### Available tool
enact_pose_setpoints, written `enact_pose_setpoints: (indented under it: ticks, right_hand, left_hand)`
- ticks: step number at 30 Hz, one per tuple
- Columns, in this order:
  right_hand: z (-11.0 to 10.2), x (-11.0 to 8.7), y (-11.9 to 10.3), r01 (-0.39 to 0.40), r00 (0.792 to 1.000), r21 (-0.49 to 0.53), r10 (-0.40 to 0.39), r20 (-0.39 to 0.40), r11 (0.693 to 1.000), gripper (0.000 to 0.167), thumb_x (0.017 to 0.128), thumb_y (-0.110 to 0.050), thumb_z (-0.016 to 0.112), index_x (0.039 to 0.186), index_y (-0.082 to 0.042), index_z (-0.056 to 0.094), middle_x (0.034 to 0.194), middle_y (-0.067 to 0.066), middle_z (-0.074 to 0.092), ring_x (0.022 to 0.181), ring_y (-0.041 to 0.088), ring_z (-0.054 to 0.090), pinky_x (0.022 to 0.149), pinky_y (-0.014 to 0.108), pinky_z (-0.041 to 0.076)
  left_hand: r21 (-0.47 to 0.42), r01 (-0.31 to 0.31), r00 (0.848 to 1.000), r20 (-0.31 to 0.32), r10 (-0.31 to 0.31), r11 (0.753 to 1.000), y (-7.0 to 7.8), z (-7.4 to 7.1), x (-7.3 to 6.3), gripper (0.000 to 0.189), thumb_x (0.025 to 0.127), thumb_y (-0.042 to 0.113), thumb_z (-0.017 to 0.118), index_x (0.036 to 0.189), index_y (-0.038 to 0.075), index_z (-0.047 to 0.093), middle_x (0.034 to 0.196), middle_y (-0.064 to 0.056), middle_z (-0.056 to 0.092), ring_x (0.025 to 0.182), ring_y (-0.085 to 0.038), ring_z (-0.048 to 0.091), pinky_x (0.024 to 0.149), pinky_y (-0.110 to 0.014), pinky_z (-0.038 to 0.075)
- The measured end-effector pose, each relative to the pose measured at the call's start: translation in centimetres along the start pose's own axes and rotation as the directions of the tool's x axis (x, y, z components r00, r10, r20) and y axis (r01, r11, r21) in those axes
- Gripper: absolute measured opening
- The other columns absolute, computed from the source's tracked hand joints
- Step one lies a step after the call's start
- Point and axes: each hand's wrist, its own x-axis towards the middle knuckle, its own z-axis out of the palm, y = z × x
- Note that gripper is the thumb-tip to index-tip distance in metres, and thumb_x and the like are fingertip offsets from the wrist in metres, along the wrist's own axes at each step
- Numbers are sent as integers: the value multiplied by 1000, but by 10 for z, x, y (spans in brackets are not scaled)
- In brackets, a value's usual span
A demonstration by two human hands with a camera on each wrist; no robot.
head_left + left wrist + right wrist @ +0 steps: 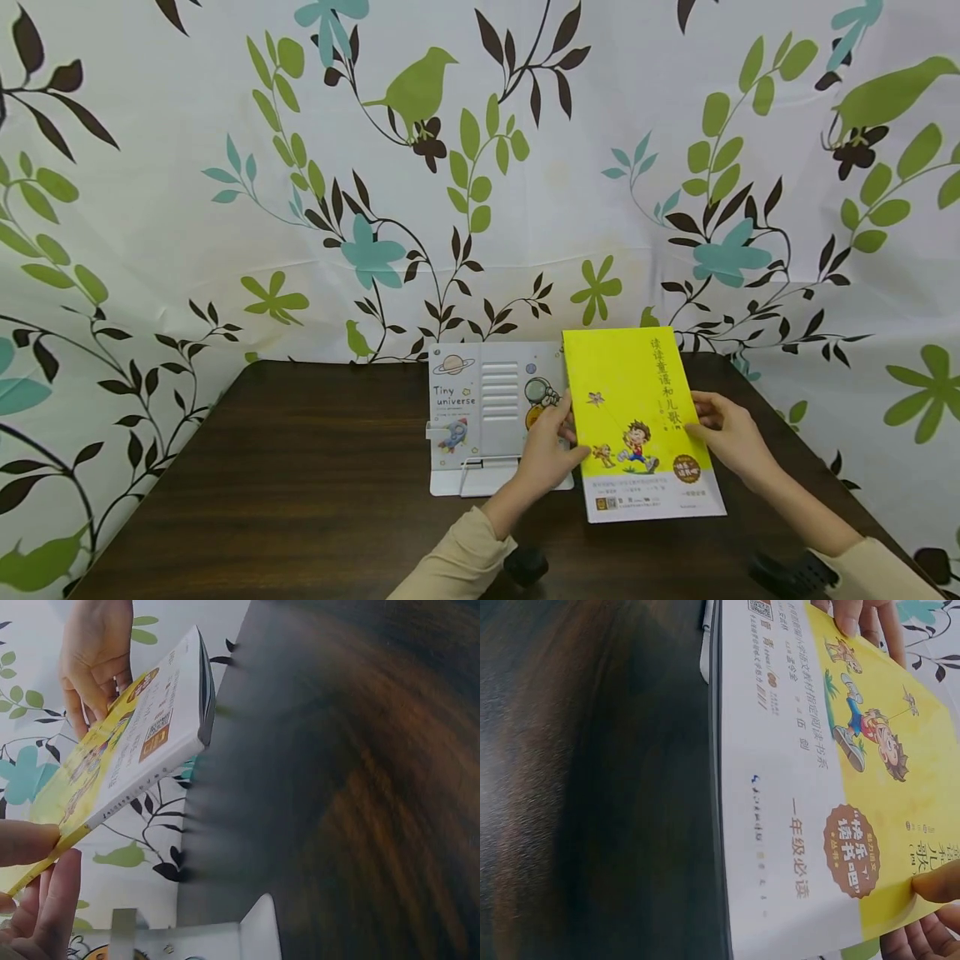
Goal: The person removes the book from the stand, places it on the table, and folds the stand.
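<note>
Both hands hold a yellow and white book (626, 400) by its two long sides, its cover turned up with a cartoon of a running child. The left hand (547, 442) pinches the spine side, thumb on the cover and fingers beneath, as the left wrist view also shows. On the opposite side the right hand (731, 433) grips the edge with its thumb on the cover. A white book stand (457, 437) with space drawings stands behind and to the left; the book and left hand hide part of it. In the left wrist view the book (150, 735) is tilted above the table.
The dark wooden table (315, 467) extends to the left and front. A white cloth (525, 183) with leaves, birds and flowers hangs behind it. A wire prop and a clear clip (435, 431) belong to the stand. Black wrist straps (795, 575) sit near the sleeves.
</note>
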Motion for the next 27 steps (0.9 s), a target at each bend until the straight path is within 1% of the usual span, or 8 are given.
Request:
enact_pose_setpoints:
  ticks: [5,9,12,13,17,22,25,27]
  right_hand:
    - [0,-4,11,-36,999,28,35,30,999,47,81,1,60,121,17,42,98,25,52,80,27,51,60,20,46]
    - [2,-4,23,-58,998,46,56,28,997,47,80,0,60,120,16,43,96,23,53,77,26,50,59,25,47]
    - [2,-4,29,-70,997,48,68,43,996,48,80,-1,60,121,17,42,97,25,52,78,28,50,59,26,47]
    - [3,-3,30,-81,996,46,80,34,996,47,80,-1,61,120,16,43,95,24,52,76,27,50,58,27,47]
    - [3,-1,40,-121,989,27,118,89,992,52,80,-3,60,123,17,40,100,26,51,79,29,50,62,30,48]
    - [7,2,60,-150,976,-10,150,159,989,56,82,-7,61,127,16,37,103,24,50,80,23,51,59,31,49]
    - [6,2,66,-188,962,8,182,204,982,61,82,-10,62,129,16,35,105,26,50,82,25,51,65,34,49]
    - [6,2,67,-232,945,18,221,242,973,64,82,-13,61,132,15,32,109,27,48,85,27,51,67,33,49]
  left_hand:
    - [-19,34,998,49,-33,999,-2,9,-2,83,69,-7,71,138,-7,26,91,-7,49,72,-15,56,68,-26,51]
    - [-27,65,993,97,-62,998,-4,15,-3,87,68,-7,71,140,-5,22,95,-6,49,73,-8,54,68,-19,48]
    - [-42,92,989,116,-86,995,-7,19,-5,88,68,-7,71,140,-6,21,96,-6,50,73,-6,54,68,-16,47]
    - [-46,102,988,119,-96,994,-8,21,-5,88,68,-7,71,140,-6,21,96,-6,50,73,-6,54,67,-16,46]
    - [-41,146,983,121,-141,988,-11,27,-7,88,68,-7,71,140,-7,20,96,-4,48,72,-5,53,66,-15,46]
    - [-22,192,974,127,-188,981,-13,36,-11,86,68,-7,70,139,-9,21,100,-5,44,73,-5,49,65,-15,45]
    - [-5,211,972,108,-210,977,-13,40,-13,80,69,-5,70,137,-7,28,102,-6,46,73,-5,48,64,-16,44]
    - [5,213,973,94,-213,977,-13,41,-13,76,69,-4,70,136,-6,33,102,-7,47,73,-5,49,63,-16,44]
